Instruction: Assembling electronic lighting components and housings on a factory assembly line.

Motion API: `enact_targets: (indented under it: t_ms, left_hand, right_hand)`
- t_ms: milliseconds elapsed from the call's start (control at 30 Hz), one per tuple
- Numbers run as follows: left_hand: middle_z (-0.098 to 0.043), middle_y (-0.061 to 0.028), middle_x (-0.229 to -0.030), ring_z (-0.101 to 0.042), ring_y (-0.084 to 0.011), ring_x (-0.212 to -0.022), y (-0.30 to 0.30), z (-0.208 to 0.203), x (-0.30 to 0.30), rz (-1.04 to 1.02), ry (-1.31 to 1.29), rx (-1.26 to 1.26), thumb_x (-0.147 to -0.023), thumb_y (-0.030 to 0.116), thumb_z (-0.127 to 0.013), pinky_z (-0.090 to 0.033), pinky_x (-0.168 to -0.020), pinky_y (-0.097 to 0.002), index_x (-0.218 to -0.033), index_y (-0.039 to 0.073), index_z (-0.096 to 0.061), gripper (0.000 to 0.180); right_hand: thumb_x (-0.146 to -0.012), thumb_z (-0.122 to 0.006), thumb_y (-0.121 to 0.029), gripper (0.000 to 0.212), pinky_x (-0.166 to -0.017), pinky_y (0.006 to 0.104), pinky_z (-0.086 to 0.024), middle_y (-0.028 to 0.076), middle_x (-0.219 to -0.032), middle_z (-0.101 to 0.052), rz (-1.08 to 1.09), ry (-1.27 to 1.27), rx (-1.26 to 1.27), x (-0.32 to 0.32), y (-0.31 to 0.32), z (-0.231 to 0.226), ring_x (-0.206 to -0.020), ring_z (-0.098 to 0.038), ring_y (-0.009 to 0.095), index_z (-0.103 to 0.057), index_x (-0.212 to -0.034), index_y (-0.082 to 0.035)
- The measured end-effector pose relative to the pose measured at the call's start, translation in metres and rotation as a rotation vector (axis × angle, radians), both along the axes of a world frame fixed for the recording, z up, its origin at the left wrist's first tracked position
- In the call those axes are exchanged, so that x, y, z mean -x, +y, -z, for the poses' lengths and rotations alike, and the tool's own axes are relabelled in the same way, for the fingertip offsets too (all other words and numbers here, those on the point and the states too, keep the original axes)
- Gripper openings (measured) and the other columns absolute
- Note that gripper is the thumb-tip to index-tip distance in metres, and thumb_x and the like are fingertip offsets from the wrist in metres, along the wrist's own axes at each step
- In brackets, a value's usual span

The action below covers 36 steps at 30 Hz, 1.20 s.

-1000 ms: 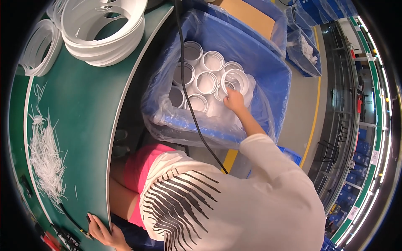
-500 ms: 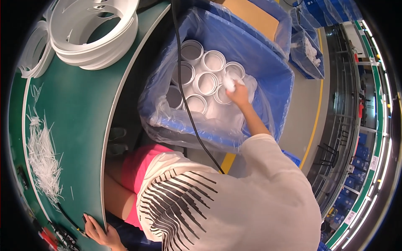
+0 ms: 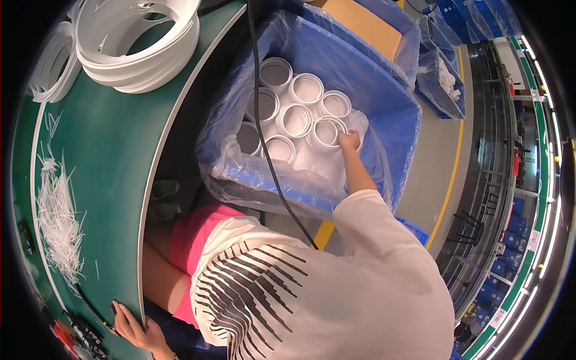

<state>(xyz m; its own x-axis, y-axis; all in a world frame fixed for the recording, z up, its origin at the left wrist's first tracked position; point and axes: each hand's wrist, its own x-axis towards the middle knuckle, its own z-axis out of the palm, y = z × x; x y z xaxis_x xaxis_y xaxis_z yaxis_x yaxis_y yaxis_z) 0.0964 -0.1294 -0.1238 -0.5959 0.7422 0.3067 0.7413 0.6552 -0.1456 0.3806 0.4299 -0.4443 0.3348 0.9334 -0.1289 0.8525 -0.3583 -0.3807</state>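
Observation:
In the blue bin at centre, my right hand point(image 3: 350, 140) grips the rim of a white plastic ring point(image 3: 341, 125). That ring sits over another round white part at the right of the group. Beside it, several white cylindrical rings point(image 3: 295, 120) stand with their openings up. My left hand point(image 3: 139, 330) rests at the near edge of the green table, its fingers curled round a slim black tool point(image 3: 114, 309) that is mostly hidden. A black stem with a yellowish tip point(image 3: 96, 312) lies close to those fingers.
Clear plastic film lines the blue bin point(image 3: 384, 114). A black cable point(image 3: 267, 141) hangs across it. Large white ring frames point(image 3: 135, 72) are stacked on the green table point(image 3: 120, 198), near a heap of thin white trimmings point(image 3: 59, 225). Another bin with cardboard point(image 3: 366, 27) stands behind.
My right hand has moved slightly down, and the white piece it held above the bin now sits among the rings, still gripped. My left hand stays at the table edge.

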Motion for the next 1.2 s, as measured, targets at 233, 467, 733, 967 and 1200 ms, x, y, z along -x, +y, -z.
enact_targets:
  t_ms: [233,467,733,967,1200]
  left_hand:
    - [-0.054,-0.0168,-0.111,-0.053,-0.0317,-0.093,0.003,0.000,0.000,-0.002,-0.017,-0.007,-0.067,-0.014,-0.048,-0.041,-0.081,-0.0382,-0.111,-0.005,-0.051,0.045]
    - [-0.054,-0.0168,-0.111,-0.053,-0.0313,-0.093,0.000,-0.001,-0.002,0.002,0.010,0.001,-0.067,-0.015,-0.048,-0.040,-0.082,-0.0386,-0.111,-0.005,-0.051,0.045]
    - [-0.054,-0.0178,-0.111,-0.053,-0.0320,-0.093,0.008,0.002,0.003,0.008,-0.003,-0.005,-0.067,-0.013,-0.049,-0.040,-0.082,-0.0394,-0.111,-0.006,-0.051,0.044]
    - [-0.054,-0.0192,-0.110,-0.052,-0.0340,-0.092,0.000,-0.001,0.001,-0.031,0.044,0.001,-0.065,-0.012,-0.049,-0.041,-0.081,-0.0399,-0.107,-0.007,-0.053,0.042]
    - [-0.056,-0.0174,-0.105,-0.053,-0.0320,-0.089,-0.004,-0.009,-0.005,-0.028,-0.084,-0.137,-0.045,-0.005,-0.051,-0.042,-0.077,-0.0385,-0.101,-0.003,-0.055,0.056]
  right_hand:
    - [-0.062,-0.069,-0.037,0.093,-0.102,0.0347,-0.025,0.027,-0.132,-0.023,-0.231,0.203,0.164,-0.002,-0.002,-0.001,-0.124,-0.025,0.035,-0.021,-0.128,0.006]
    - [-0.060,-0.072,-0.039,0.084,-0.102,0.0424,-0.020,0.026,-0.128,-0.030,-0.964,-0.104,-0.281,0.003,-0.042,-0.045,-0.122,-0.027,0.035,-0.035,-0.120,0.007]
    - [-0.058,-0.070,-0.042,0.041,-0.092,0.0411,-0.036,0.011,-0.082,-0.063,-1.360,-0.739,0.460,0.025,-0.020,-0.026,-0.080,-0.061,0.024,-0.064,-0.083,-0.010]
    - [-0.056,-0.069,-0.040,0.074,-0.088,0.0382,-0.042,0.017,-0.117,-0.050,-1.233,-0.520,0.722,0.050,-0.027,0.017,-0.105,-0.051,0.028,-0.046,-0.116,-0.004]
    - [-0.060,-0.066,-0.035,0.048,-0.079,0.0345,-0.043,0.015,-0.099,-0.057,-1.365,-0.285,0.776,-0.018,0.001,0.161,-0.090,-0.054,0.024,-0.059,-0.095,-0.004]
